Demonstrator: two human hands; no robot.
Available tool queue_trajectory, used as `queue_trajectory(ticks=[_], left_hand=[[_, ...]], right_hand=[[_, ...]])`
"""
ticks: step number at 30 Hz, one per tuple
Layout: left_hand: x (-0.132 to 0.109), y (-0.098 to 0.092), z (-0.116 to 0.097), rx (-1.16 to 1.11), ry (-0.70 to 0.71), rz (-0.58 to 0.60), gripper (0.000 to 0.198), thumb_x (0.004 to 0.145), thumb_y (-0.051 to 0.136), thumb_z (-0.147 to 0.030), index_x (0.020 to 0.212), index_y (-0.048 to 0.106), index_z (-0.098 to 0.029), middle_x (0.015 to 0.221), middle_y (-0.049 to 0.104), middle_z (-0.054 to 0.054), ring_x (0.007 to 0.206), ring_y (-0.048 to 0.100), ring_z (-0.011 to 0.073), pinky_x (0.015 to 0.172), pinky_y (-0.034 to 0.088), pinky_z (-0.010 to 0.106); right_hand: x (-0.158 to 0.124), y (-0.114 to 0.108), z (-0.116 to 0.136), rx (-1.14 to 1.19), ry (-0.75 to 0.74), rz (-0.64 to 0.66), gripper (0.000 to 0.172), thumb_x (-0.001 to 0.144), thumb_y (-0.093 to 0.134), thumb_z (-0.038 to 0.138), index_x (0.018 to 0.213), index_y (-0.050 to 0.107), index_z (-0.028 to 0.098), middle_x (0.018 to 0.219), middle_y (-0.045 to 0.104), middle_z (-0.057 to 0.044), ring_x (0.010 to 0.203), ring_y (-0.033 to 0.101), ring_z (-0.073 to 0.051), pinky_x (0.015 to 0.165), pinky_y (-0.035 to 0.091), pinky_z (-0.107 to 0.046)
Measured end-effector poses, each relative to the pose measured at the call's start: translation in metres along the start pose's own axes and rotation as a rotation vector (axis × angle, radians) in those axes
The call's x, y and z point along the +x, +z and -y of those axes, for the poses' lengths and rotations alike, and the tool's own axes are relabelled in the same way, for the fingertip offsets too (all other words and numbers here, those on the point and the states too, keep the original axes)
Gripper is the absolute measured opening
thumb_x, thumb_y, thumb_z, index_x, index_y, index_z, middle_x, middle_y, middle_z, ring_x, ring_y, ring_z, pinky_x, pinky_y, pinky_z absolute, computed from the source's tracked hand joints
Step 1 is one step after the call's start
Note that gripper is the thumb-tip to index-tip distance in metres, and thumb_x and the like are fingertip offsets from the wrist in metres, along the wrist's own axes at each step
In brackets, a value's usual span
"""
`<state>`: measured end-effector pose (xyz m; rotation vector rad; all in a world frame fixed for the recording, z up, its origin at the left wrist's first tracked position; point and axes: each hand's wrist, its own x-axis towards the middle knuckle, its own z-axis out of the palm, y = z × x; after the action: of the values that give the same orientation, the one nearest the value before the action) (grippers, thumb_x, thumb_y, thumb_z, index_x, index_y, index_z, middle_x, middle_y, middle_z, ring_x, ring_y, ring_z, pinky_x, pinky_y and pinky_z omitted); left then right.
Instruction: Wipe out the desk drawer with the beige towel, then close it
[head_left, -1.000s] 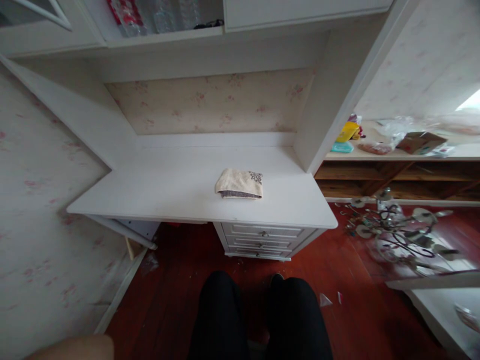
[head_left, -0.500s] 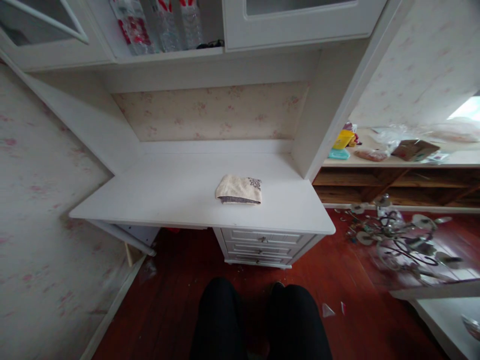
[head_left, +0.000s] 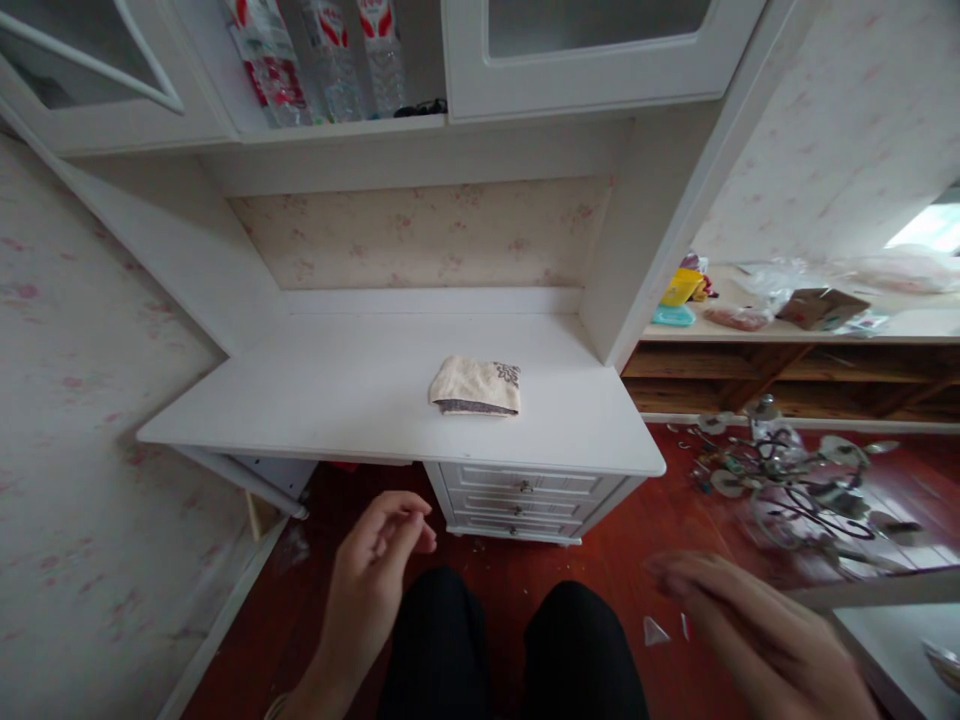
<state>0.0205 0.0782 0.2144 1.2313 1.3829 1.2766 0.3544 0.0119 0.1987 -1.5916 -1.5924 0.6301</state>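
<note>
A folded beige cloth (head_left: 474,386) with a dark flower print and a grey underside lies on the white desk (head_left: 337,385), right of its middle. My left hand (head_left: 379,560) is in the air before the desk's front edge, its fingers loosely bent and nothing in them. Lower right, my right hand (head_left: 757,630) hovers over the red floor, blurred at the fingertips; the fingers stretch to the left, with no object visible in them. Neither hand touches the cloth or the desk.
Above the desk, a cabinet shelf (head_left: 352,128) holds plastic bottles (head_left: 334,65). Drawers (head_left: 525,488) sit under the desk's right part. A chandelier (head_left: 795,480) lies on the floor to the right, before a low shelf unit (head_left: 720,362) with a cardboard box (head_left: 821,308) on top.
Both my hands have come into view from below, the left in front of the desk, the right at lower right. The cloth lies where it was; the view has tilted slightly.
</note>
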Motion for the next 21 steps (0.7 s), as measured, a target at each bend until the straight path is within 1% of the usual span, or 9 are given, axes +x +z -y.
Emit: queue_trajectory(ticks=[3,5,7,10,13,15,18,19,21], left_hand=[[-0.007,0.018,0.060,0.090,-0.157,0.216,0.025,0.084,0.056,-0.041,0.088,0.062,-0.017,0.070,0.061,0.000,0.067,0.061,0.0145,0.066,0.050,0.026],[-0.018,0.028,0.100,0.062,-0.295,0.314,0.029,0.080,0.057,-0.044,0.085,0.061,-0.016,0.072,0.060,0.001,0.064,0.060,0.0145,0.060,0.050,0.026],[-0.031,0.038,0.136,0.074,-0.404,0.324,0.029,0.076,0.058,-0.043,0.083,0.059,-0.015,0.076,0.060,0.002,0.061,0.059,0.0132,0.053,0.047,0.023],[-0.046,0.057,0.177,0.057,-0.517,0.317,0.022,0.076,0.053,-0.035,0.085,0.057,-0.015,0.079,0.059,0.002,0.059,0.057,0.0112,0.049,0.045,0.021],[-0.047,0.083,0.201,0.034,-0.581,0.316,0.017,0.078,0.048,-0.025,0.089,0.055,-0.015,0.082,0.058,0.002,0.056,0.056,0.0091,0.045,0.042,0.018],[-0.038,0.102,0.211,0.029,-0.615,0.319,0.018,0.081,0.045,-0.022,0.095,0.054,-0.015,0.086,0.059,0.003,0.055,0.055,0.0082,0.043,0.040,0.017],[-0.011,0.130,0.217,0.035,-0.617,0.316,0.022,0.085,0.043,-0.021,0.103,0.053,-0.015,0.098,0.060,0.006,0.058,0.056,0.0080,0.042,0.041,0.017],[0.000,0.137,0.217,0.050,-0.607,0.311,0.023,0.086,0.043,-0.022,0.105,0.053,-0.015,0.102,0.060,0.007,0.060,0.056,0.0083,0.043,0.041,0.017],[0.023,0.149,0.214,0.098,-0.588,0.295,0.026,0.087,0.044,-0.024,0.109,0.054,-0.015,0.109,0.060,0.008,0.065,0.058,0.0098,0.045,0.042,0.018]], right_hand=[[0.039,0.038,-0.012,0.101,0.104,0.159,0.033,0.089,0.049,0.047,0.099,0.069,0.023,0.095,0.071,-0.006,0.086,0.067,-0.021,0.076,0.055,-0.030],[0.071,0.064,-0.022,0.078,0.061,0.236,0.031,0.089,0.050,0.044,0.100,0.068,0.021,0.096,0.071,-0.005,0.087,0.066,-0.020,0.079,0.053,-0.031],[0.107,0.086,-0.028,0.040,-0.008,0.294,0.027,0.088,0.049,0.038,0.098,0.068,0.022,0.096,0.071,-0.004,0.090,0.065,-0.019,0.082,0.051,-0.032],[0.167,0.116,-0.024,-0.121,-0.102,0.248,0.027,0.088,0.046,0.030,0.103,0.066,0.020,0.104,0.068,-0.006,0.093,0.063,-0.018,0.086,0.048,-0.032],[0.220,0.149,-0.010,-0.356,-0.177,0.201,0.036,0.086,0.050,0.031,0.118,0.061,0.019,0.123,0.059,-0.009,0.112,0.053,-0.023,0.098,0.040,-0.034],[0.244,0.173,-0.001,-0.477,-0.197,0.237,0.050,0.083,0.056,0.037,0.130,0.052,0.020,0.139,0.046,-0.011,0.127,0.041,-0.027,0.104,0.034,-0.038],[0.261,0.204,0.001,-0.611,-0.193,0.369,0.077,0.078,0.062,0.048,0.145,0.033,0.022,0.154,0.022,-0.012,0.140,0.019,-0.031,0.110,0.022,-0.047],[0.262,0.212,-0.001,-0.633,-0.177,0.410,0.083,0.078,0.062,0.051,0.147,0.026,0.023,0.156,0.018,-0.012,0.140,0.016,-0.032,0.110,0.019,-0.050],[0.261,0.222,-0.007,-0.653,-0.146,0.452,0.087,0.080,0.058,0.055,0.150,0.017,0.023,0.156,0.017,-0.012,0.140,0.018,-0.032,0.109,0.020,-0.052]])
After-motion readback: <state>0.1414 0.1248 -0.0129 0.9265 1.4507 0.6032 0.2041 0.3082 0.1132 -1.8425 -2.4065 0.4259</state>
